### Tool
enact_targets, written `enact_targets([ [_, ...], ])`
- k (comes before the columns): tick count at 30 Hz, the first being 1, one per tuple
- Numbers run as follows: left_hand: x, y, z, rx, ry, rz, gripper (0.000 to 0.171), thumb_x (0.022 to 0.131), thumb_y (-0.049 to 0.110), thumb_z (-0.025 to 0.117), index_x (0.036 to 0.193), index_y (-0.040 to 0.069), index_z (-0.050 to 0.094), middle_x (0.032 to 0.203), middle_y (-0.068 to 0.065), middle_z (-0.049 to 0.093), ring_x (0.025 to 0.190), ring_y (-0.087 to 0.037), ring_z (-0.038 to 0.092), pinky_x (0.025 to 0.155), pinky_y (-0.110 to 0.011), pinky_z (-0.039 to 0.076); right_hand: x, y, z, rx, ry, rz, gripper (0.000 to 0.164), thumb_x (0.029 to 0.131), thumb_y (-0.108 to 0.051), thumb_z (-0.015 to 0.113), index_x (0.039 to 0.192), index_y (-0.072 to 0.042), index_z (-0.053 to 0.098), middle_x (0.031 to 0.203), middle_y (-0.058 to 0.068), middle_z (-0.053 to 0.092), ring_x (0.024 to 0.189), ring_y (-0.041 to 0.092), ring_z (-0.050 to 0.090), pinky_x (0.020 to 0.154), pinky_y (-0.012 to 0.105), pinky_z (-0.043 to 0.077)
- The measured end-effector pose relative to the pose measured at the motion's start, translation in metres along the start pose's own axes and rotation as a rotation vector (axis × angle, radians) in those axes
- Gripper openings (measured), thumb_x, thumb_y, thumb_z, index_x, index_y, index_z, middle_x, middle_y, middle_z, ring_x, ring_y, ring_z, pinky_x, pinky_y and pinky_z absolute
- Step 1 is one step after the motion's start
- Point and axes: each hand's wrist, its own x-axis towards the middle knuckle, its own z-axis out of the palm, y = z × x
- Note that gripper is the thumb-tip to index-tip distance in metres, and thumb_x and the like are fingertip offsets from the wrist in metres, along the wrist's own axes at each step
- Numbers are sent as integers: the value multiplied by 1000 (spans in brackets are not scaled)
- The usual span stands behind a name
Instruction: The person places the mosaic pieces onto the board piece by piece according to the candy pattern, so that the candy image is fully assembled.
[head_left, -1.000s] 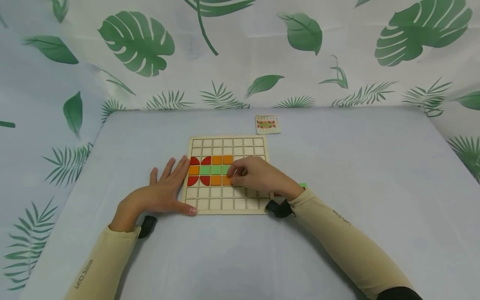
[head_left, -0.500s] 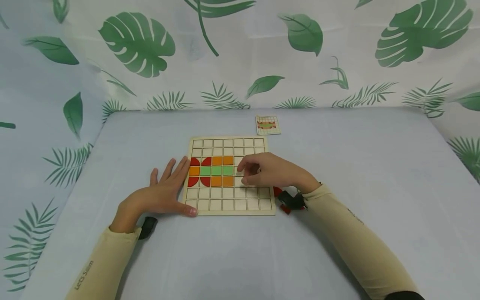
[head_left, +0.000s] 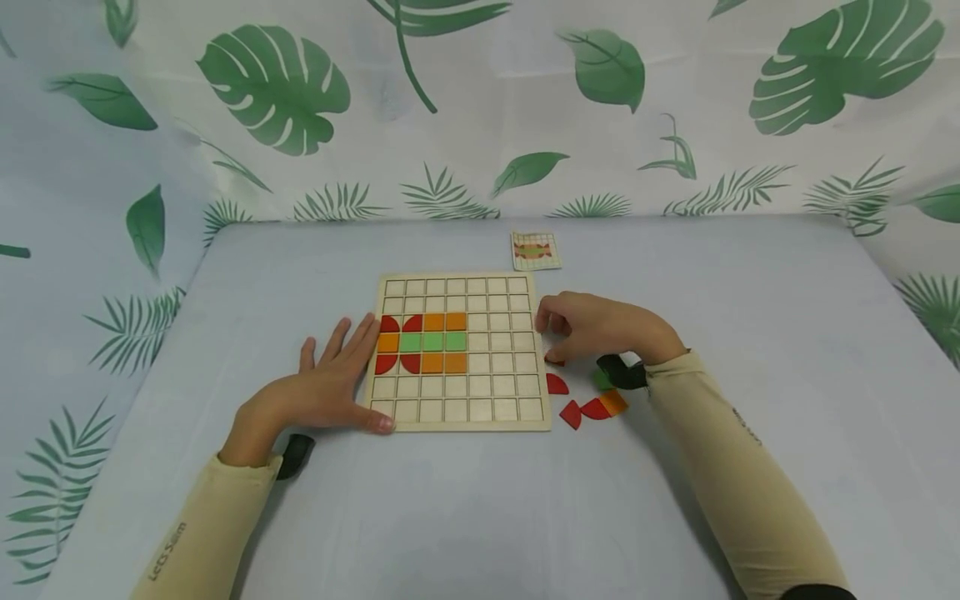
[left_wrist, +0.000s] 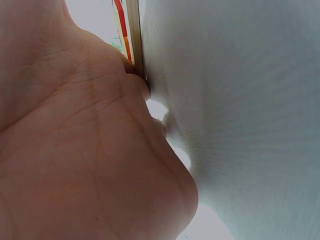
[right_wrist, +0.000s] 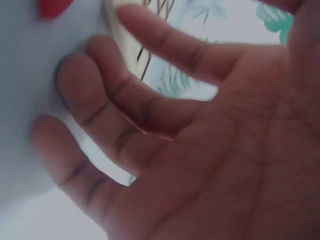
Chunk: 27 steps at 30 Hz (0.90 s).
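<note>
A wooden grid board (head_left: pixel 495 409) lies on the table, with red quarter-round tiles (head_left: pixel 386 362), orange square tiles (head_left: pixel 433 363) and a row of green squares (head_left: pixel 432 342) in its left half. My left hand (head_left: pixel 318 390) is spread against the board's left edge, thumb on the near corner; the left wrist view shows its palm beside the board's side (left_wrist: pixel 135 40). Just beyond the right edge is my right hand (head_left: pixel 603 323), fingers loosely bent and nothing between them in the right wrist view. A red tile (head_left: pixel 555 362) shows under its thumb in the head view.
Loose pieces lie right of the board: red quarter-round pieces (head_left: pixel 571 414), an orange square (head_left: pixel 614 402) and a green piece (head_left: pixel 602 380), partly hidden by the right wrist's black camera (head_left: pixel 622 372). A small pattern card (head_left: pixel 536 250) lies behind the board. A leaf-print cloth (head_left: pixel 465 100) hangs behind the table.
My right hand has moved right, from over the tiles on the board to beyond its right edge, uncovering a green square and an orange square. The left hand has stayed put.
</note>
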Motion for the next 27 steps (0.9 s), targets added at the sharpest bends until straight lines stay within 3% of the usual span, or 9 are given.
enact_targets([
  [7,1,-1,0,5,-5,2,144,78,62,89,171,6,-5,179,-15,-11,160,-43,-20,117,-73,-18,-3,3,-2,-79,-49,53,24,92,-12,82,110,-10,66,102,7,59,103,26,54,87,41,49],
  [15,0,1,0,5,-2,3,144,78,61,90,171,6,-5,179,-15,-11,160,-43,-20,116,-74,-18,-1,3,-1,-93,-31,40,13,93,-6,75,101,-10,66,98,8,59,98,27,57,82,40,50],
  [27,0,-2,-1,1,-7,10,144,79,61,89,171,5,-6,179,-14,-12,160,-43,-21,116,-74,-18,0,2,-1,-110,-30,53,13,92,-5,74,101,-9,65,99,8,59,98,27,57,81,39,51],
])
